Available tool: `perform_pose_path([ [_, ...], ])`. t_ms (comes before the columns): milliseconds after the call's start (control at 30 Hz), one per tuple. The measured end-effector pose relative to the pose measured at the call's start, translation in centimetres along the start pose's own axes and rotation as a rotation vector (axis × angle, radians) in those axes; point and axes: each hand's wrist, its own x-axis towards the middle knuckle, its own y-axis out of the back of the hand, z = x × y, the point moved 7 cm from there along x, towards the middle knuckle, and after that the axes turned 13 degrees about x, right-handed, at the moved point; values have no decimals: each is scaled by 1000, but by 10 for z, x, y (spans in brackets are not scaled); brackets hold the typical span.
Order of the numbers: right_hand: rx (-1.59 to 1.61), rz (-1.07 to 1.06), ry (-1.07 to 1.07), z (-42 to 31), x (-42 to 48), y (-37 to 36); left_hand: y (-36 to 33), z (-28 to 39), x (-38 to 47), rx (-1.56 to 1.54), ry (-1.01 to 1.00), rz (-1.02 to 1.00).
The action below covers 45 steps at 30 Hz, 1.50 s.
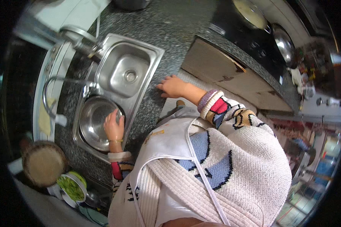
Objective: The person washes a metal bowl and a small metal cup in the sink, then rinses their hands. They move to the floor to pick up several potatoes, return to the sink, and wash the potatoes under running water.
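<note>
Two basins make up the stainless steel sink (156,52) in front of me. My left hand (113,126), fingers spread and holding nothing, is over the right rim of a round metal bowl (92,122) in the nearer basin; whether it touches the rim I cannot tell. At the edge of the granite countertop (170,42), right of the sink, is my right hand (172,86), with nothing in it and its fingers apart. A curved chrome faucet (47,90) stands on the sink's left side. The other basin (128,71) shows its drain.
A round wooden cutting board (45,164) and a bowl of chopped greens (71,188) are at the lower left. A black cooktop (244,37) with a pan (251,14) stands at the upper right, above cabinet doors (216,68). A yellow cloth (45,119) hangs behind the faucet.
</note>
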Motion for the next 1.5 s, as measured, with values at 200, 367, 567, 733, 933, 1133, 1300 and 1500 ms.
perform_pose_path([
  [200, 289, -68, -315, 133, -132, -55, -5, 32, 46, -74, -98, -30],
  [367, 651, 62, -650, 267, -275, -131, -26, 92, 81, 23, -13, -69],
  [567, 976, 266, -1103, 358, -438, -249, -58, 176, 150, 150, 132, -135],
  [733, 1076, 448, -1205, 370, -492, -277, -55, 233, 211, 682, 96, 36],
  [933, 1300, 824, -1139, 361, -480, -271, -91, 283, 277, 608, -2, -416],
  [1133, 1015, 490, -1205, 337, -510, -227, -118, 441, 353, 241, -487, -455],
  [1300, 1284, 1319, -1421, 316, -638, -96, -50, 607, 395, -42, -1028, -176],
  [1500, 1258, 2473, -511, 247, -650, -13, -11, 755, 393, -318, -1292, 101],
])
